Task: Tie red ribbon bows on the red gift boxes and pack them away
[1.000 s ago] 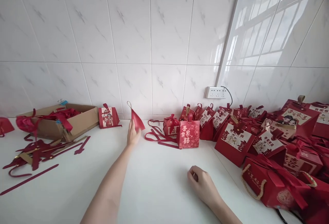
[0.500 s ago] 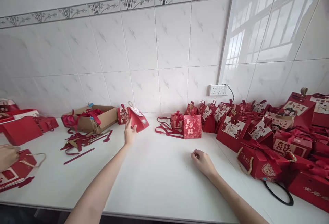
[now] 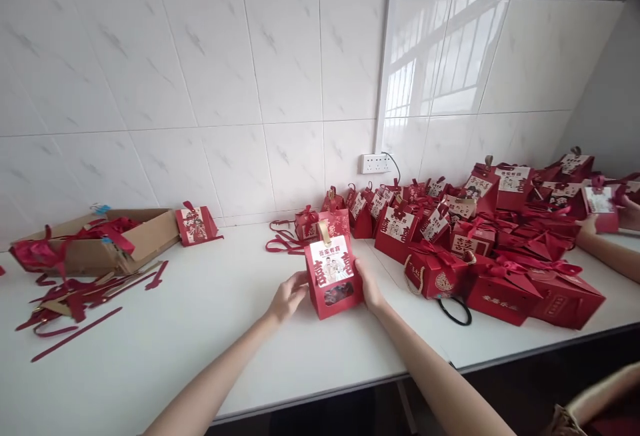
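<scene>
A red gift box (image 3: 320,303) with a white printed label, a gold ribbon loop on top and a small clear window stands in front of me, held from both sides. My left hand (image 3: 289,297) has its fingers bent against the left side. On the right side my right hand (image 3: 369,286) grips it, with its fingertips hidden behind the box. Dark contents show through the window. Just behind are a red patterned box (image 3: 336,223), partly covered, and a small red box with a bow (image 3: 306,224), beside loose red ribbons (image 3: 280,244).
A cardboard tray (image 3: 155,239) of red ribbons stands at left, with loose ribbon strips (image 3: 75,303) before it and another red box (image 3: 197,225) beside it. Many red gift boxes (image 3: 505,296) crowd the right. Another person's hand (image 3: 631,213) holds a box at far right. A socket strip (image 3: 375,163) is on the wall.
The red box my left hand held near the tray has come right and closer, turned label-forward. My right hand has moved onto its right side. The view has swung right.
</scene>
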A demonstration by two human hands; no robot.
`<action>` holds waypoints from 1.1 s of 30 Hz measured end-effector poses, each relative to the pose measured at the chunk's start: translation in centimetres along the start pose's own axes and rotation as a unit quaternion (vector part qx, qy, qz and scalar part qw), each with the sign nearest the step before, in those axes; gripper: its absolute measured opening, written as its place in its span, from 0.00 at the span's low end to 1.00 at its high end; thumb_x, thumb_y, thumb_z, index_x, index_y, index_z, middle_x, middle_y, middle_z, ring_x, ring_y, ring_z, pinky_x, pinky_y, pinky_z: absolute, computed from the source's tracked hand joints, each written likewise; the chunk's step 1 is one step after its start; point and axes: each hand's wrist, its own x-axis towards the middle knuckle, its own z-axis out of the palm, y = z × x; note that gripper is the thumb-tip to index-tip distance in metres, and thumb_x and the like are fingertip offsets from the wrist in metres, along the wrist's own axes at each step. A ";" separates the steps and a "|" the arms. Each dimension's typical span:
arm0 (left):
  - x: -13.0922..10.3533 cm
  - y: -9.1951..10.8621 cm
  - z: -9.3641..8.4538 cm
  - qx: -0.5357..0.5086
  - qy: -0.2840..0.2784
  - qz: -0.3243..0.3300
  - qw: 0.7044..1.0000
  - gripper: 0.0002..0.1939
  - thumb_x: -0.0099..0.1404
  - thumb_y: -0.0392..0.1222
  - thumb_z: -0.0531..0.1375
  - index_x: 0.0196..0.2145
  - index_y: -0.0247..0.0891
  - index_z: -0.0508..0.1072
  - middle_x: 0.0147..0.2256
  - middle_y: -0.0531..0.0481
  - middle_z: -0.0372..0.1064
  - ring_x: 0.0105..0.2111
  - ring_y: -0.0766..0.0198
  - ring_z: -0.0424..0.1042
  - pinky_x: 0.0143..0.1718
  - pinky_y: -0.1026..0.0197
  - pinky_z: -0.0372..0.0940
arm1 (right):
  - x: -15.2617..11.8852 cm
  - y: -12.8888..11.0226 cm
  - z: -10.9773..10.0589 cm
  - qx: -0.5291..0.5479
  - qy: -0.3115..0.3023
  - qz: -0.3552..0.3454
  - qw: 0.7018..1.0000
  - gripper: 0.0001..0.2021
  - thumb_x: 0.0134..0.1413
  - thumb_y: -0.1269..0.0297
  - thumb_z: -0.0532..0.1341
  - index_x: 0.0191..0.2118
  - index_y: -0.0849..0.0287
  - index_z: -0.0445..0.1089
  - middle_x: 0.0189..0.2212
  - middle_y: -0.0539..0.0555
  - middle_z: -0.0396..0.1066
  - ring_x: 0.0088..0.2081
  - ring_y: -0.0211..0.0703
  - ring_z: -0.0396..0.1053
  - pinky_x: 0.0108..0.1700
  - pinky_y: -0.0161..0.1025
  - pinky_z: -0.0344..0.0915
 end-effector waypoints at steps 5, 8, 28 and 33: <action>1.5 0.6 2.0 -0.097 0.058 0.036 0.993 0.34 0.57 0.65 0.53 0.52 0.37 0.59 0.54 0.40 0.60 0.55 0.49 0.60 0.53 0.52 0.60 | -0.8 -0.8 0.3 -0.178 0.018 -0.056 0.982 0.26 0.57 0.43 0.44 0.37 0.60 0.67 0.37 0.57 0.73 0.39 0.49 0.69 0.42 0.42 0.63; 2.2 0.3 3.0 -0.046 0.056 0.039 0.997 0.33 0.54 0.61 0.58 0.51 0.37 0.59 0.52 0.41 0.63 0.52 0.51 0.63 0.52 0.52 0.61 | -1.2 -1.0 0.0 -0.214 0.034 -0.077 0.973 0.25 0.60 0.46 0.40 0.41 0.60 0.64 0.40 0.58 0.72 0.41 0.48 0.68 0.43 0.41 0.63; 1.7 1.2 1.0 0.058 0.001 -0.018 0.998 0.21 0.53 0.49 0.61 0.43 0.36 0.67 0.42 0.45 0.71 0.42 0.56 0.71 0.43 0.57 0.66 | -2.0 -2.1 -0.8 -0.259 -0.060 -0.049 0.963 0.23 0.50 0.51 0.59 0.48 0.58 0.57 0.48 0.58 0.67 0.46 0.49 0.67 0.46 0.45 0.65; 1.8 0.9 0.9 0.068 0.000 -0.013 0.998 0.21 0.53 0.49 0.61 0.43 0.37 0.67 0.40 0.46 0.72 0.40 0.56 0.71 0.42 0.57 0.67 | -1.1 -4.9 0.3 -0.261 0.086 -0.249 0.928 0.18 0.54 0.56 0.56 0.49 0.56 0.58 0.48 0.59 0.64 0.48 0.48 0.65 0.50 0.48 0.63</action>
